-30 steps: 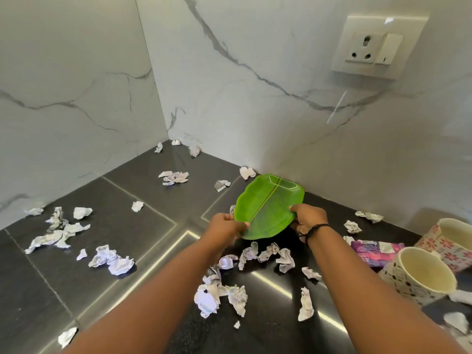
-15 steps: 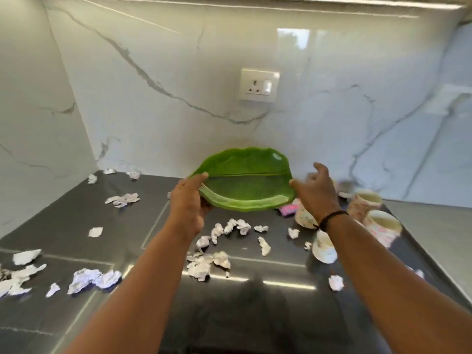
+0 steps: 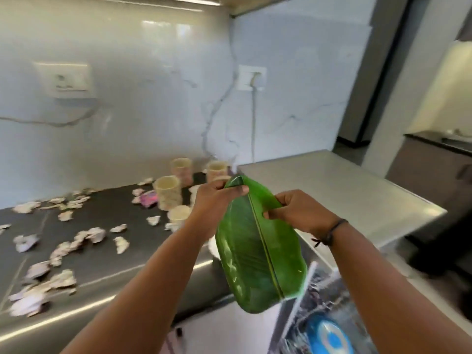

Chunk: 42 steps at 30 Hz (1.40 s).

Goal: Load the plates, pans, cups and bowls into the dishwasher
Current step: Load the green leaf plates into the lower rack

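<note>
Both hands hold a green leaf-shaped plate (image 3: 258, 254) in the air, tilted steeply with its far tip up and its near end hanging low. The left hand (image 3: 217, 200) grips the upper tip, fingers curled over the rim, and the right hand (image 3: 293, 210) pinches the right edge just below it. The plate hangs above the front edge of the dark countertop (image 3: 107, 254) and over the open dishwasher rack (image 3: 319, 315) at the lower right, where a blue and white dish (image 3: 329, 338) lies, blurred. Behind the left hand several patterned cups (image 3: 169, 191) stand close together on the counter, partly hidden by the wrist and the plate. Crumpled paper scraps (image 3: 63, 251) lie scattered over the counter to the left, and a pink wrapper (image 3: 149, 198) sits just beside the nearest cup. To the right of the cups a pale grey surface (image 3: 332, 190) stretches away behind the right hand. On the marble wall (image 3: 153, 111) there is a socket (image 3: 63, 79) at the left and a second socket (image 3: 251, 77) with a cable hanging down from it.
</note>
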Motion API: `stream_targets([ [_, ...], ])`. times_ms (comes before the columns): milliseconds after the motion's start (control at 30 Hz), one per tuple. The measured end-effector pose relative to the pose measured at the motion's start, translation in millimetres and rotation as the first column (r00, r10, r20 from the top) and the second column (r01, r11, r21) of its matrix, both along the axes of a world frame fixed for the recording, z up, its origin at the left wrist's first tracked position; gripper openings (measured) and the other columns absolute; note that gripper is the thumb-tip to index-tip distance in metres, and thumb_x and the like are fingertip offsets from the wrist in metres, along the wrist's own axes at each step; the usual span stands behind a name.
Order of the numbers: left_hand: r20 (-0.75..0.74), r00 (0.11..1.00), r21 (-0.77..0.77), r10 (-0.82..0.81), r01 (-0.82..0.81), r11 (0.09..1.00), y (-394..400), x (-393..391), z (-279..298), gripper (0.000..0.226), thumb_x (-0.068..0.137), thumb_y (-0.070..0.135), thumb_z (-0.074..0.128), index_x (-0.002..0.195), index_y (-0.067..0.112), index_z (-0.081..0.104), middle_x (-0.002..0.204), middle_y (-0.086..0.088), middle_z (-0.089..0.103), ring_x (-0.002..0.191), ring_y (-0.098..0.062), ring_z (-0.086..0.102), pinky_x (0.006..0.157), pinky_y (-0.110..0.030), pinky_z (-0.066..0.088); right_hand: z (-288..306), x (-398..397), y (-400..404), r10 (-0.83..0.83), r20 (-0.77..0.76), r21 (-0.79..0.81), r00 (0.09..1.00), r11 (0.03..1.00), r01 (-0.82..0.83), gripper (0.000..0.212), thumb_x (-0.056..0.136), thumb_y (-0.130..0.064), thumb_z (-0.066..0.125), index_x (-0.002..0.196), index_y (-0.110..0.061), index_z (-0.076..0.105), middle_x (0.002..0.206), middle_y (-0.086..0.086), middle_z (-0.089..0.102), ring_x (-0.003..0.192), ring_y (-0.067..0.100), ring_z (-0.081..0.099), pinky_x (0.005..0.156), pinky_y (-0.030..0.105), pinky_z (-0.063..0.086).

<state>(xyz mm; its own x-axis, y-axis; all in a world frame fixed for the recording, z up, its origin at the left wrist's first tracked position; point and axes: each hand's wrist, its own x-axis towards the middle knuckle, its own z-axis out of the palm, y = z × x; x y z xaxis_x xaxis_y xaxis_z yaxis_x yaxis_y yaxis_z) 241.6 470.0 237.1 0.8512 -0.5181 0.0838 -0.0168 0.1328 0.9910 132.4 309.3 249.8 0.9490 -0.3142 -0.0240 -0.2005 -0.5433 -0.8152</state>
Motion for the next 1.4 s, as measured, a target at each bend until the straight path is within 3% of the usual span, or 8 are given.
stream_targets([
  [267, -0.041, 0.929, 0.095, -0.367, 0.37, 0.924, -258.4, -139.8, -61.1, 0.011, 0.076, 0.009, 0.077, 0.087, 0.01, 0.072, 0.08, -0.011, 0.072, 0.072, -0.021, 0.066, 0.07, -0.032, 0.053, -52.3, -196.9, -226.1, -0.412, -0.03, -0.202, 0.911, 0.895, 0.398, 0.016, 0.076, -0.023, 0.075, 0.076, -0.008, 0.069, 0.063, 0.008, 0.066, 0.053, 0.012, 0.056, 0.055, 0.032, 0.045],
  [367, -0.083, 0.847, 0.15, -0.525, 0.532, 0.833, -322.1, -188.4, -99.2, 0.017, 0.081, -0.005, 0.068, 0.09, 0.009, 0.068, 0.08, -0.006, 0.071, 0.073, -0.016, 0.065, 0.074, -0.028, 0.054, -75.8, -257.5, -287.2, -0.614, 0.071, -0.005, 0.786, 0.788, 0.616, 0.008, 0.079, -0.016, 0.074, 0.072, -0.014, 0.072, 0.066, 0.005, 0.071, 0.055, 0.01, 0.06, 0.06, 0.036, 0.05],
  [500, -0.095, 0.851, 0.304, -0.517, 0.519, 0.799, -375.4, -213.4, -144.3, 0.009, 0.083, -0.007, 0.064, 0.09, -0.001, 0.066, 0.085, -0.016, 0.059, 0.084, -0.023, 0.053, 0.08, -0.046, 0.048, -110.2, -299.4, -339.0, -0.773, 0.095, 0.168, 0.628, 0.634, 0.755, 0.009, 0.08, -0.013, 0.074, 0.081, -0.005, 0.07, 0.083, 0.018, 0.072, 0.083, 0.038, 0.068, 0.078, 0.058, 0.053],
  [633, 0.124, 0.821, 0.471, -0.558, 0.446, 0.761, -422.7, -208.1, -166.1, 0.018, 0.082, 0.007, 0.071, 0.077, -0.006, 0.061, 0.06, -0.008, 0.044, 0.059, -0.014, 0.038, 0.057, -0.029, 0.029, -147.7, -306.2, -356.4, -0.83, 0.151, 0.138, 0.537, 0.555, 0.82, 0.009, 0.082, -0.018, 0.073, 0.074, -0.018, 0.069, 0.069, 0.002, 0.07, 0.064, 0.021, 0.064, 0.061, 0.027, 0.053],
  [833, 0.277, 0.711, 0.536, -0.646, 0.444, 0.718, -498.2, -197.1, -197.2, 0.013, 0.083, 0.013, 0.072, 0.073, 0.01, 0.065, 0.046, 0.004, 0.042, 0.044, 0.0, 0.035, 0.044, -0.015, 0.026, -188.4, -312.3, -380.2, -0.869, 0.02, -0.248, 0.495, 0.476, 0.844, 0.041, 0.082, -0.027, 0.073, 0.054, -0.028, 0.043, 0.047, -0.012, 0.041, 0.047, 0.003, 0.039, 0.043, 0.016, 0.028],
  [1033, 0.1, 0.721, 0.588, -0.686, 0.513, 0.626, -549.8, -196.5, -271.0, 0.01, 0.08, 0.009, 0.074, 0.085, 0.005, 0.067, 0.069, 0.002, 0.058, 0.061, -0.006, 0.049, 0.062, -0.023, 0.037, -253.7, -312.4, -418.5, -0.853, -0.19, -0.367, 0.487, 0.522, 0.77, 0.014, 0.087, -0.029, 0.064, 0.079, -0.02, 0.058, 0.076, 0.01, 0.067, 0.078, 0.035, 0.061, 0.057, 0.031, 0.034],
  [1233, -0.089, 0.834, 0.674, -0.545, 0.453, 0.583, -553.5, -198.5, -403.1, 0.014, 0.078, 0.005, 0.075, 0.088, 0.0, 0.067, 0.076, -0.005, 0.062, 0.068, -0.014, 0.052, 0.055, -0.018, 0.036, -385.4, -303.1, -420.6, -0.778, -0.393, -0.352, 0.49, 0.62, 0.702, 0.02, 0.093, -0.029, 0.051, 0.098, -0.013, 0.062, 0.091, 0.013, 0.069, 0.086, 0.035, 0.063, 0.067, 0.033, 0.047],
  [1400, -0.181, 0.874, 0.756, -0.45, 0.417, 0.505, -516.6, -196.6, -511.0, 0.012, 0.077, 0.011, 0.077, 0.075, 0.015, 0.065, 0.073, -0.005, 0.068, 0.065, -0.016, 0.057, 0.065, -0.027, 0.043, -484.4, -295.9, -405.8, -0.735, -0.495, -0.246, 0.463, 0.63, 0.737, 0.022, 0.095, -0.027, 0.054, 0.093, -0.007, 0.064, 0.089, 0.019, 0.068, 0.085, 0.038, 0.06, 0.061, 0.03, 0.028],
])
